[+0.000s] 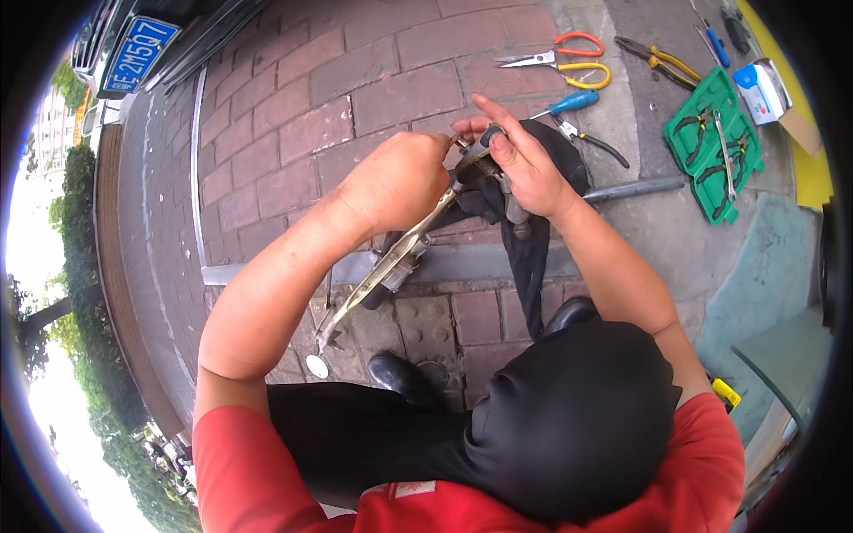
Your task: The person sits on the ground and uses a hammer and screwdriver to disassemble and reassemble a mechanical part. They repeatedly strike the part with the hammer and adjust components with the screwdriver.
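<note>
Between my hands is a long metal linkage [418,233], a brassy bar with a motor-like grey and black body on its side. It slants from my hands down toward my left foot, ending in a small pale disc. My left hand [400,182] is closed in a pinch at the upper end; what lies in its fingertips is mostly hidden. Against the dark rounded end of the linkage, my right hand [533,169] presses its thumb, with its fingers stretched behind. A black cloth [526,275] hangs under the linkage's upper end, partly covered by my right hand.
Scissors [569,60], a blue-handled screwdriver [573,102], black-handled pliers [595,147] and yellow-handled pliers [662,62] lie ahead on the right. Beyond are a green tool case [711,147] and a small box [764,93]. A parked vehicle [169,40] stands far left.
</note>
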Demonstrator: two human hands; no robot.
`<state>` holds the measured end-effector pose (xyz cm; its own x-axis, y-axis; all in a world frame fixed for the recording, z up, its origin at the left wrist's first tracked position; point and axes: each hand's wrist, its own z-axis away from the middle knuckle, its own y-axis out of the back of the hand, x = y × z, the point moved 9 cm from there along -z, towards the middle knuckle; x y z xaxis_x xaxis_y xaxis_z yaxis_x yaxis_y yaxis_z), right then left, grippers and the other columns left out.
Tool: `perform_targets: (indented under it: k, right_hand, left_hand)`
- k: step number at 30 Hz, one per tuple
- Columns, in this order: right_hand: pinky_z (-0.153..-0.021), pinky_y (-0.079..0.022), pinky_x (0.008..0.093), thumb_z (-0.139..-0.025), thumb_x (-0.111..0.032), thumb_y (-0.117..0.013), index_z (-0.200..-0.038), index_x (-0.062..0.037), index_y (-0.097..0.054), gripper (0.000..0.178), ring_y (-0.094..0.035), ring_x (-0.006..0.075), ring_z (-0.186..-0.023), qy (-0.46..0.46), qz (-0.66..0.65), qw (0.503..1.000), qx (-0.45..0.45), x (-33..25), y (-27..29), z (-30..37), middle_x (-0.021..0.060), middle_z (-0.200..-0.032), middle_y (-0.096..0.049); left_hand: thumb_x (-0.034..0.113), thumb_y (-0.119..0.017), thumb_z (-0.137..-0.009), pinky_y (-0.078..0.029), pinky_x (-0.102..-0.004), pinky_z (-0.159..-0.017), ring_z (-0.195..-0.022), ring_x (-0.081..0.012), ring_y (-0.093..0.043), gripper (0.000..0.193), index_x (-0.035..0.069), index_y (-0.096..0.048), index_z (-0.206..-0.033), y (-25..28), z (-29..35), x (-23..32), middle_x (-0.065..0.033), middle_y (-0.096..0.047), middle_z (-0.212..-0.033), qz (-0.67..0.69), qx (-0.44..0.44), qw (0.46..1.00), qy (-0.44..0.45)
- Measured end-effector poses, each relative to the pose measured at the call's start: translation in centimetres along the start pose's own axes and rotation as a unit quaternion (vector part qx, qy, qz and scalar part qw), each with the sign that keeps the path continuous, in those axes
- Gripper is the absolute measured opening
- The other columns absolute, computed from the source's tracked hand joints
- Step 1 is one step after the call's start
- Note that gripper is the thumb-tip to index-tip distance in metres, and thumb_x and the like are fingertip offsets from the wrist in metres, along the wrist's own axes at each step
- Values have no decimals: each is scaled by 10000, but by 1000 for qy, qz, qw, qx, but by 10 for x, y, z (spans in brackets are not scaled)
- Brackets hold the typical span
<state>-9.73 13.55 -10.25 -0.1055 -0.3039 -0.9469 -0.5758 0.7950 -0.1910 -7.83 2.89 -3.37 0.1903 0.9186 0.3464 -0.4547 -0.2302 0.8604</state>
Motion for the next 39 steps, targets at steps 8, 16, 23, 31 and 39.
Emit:
perform_targets:
  k: [8,16,23,31,39]
  right_hand:
    - [-1030,-407,334,-1059,-363,-399,-1492,-12,-309,564,-530,195,-1178,-57,67,996,17,5,3,7,147,-1265,-583]
    - [-1016,-408,299,-1051,-346,-442,-1457,10,-360,546,-534,156,-1146,-89,-33,995,13,15,1,12,124,-1243,-590]
    - [-1044,-394,297,-1054,-310,-450,-1394,34,-424,484,-521,163,-1194,-86,-104,991,23,30,-6,16,126,-1261,-588]
    - [-1020,-399,282,-1054,-284,-458,-1339,35,-462,427,-518,143,-1159,-113,-100,988,21,30,-14,23,108,-1239,-586]
    - [-1033,-394,323,-1019,-372,-508,-1422,25,-347,588,-508,190,-1188,-81,-134,988,-13,8,-29,26,138,-1289,-547]
  left_hand:
    - [52,-521,-880,-511,-482,-791,-891,-452,-631,299,-50,-599,-1151,-15,7,-9,-293,-647,-923,84,110,989,-46]
    - [79,-537,-889,-515,-429,-814,-914,-423,-649,352,-19,-601,-1221,-15,-11,-24,-268,-663,-967,122,-16,990,-68]
    - [83,-528,-849,-516,-425,-809,-907,-405,-652,314,-19,-653,-1119,-26,-23,-23,-258,-672,-957,48,-97,993,-50]
    - [103,-531,-833,-514,-452,-833,-916,-422,-647,290,-11,-688,-1048,-27,-21,-29,-266,-673,-947,124,-134,983,-32]
    - [96,-541,-844,-518,-445,-826,-920,-422,-652,283,-40,-668,-1056,-10,19,-18,-260,-673,-960,93,-7,995,24]
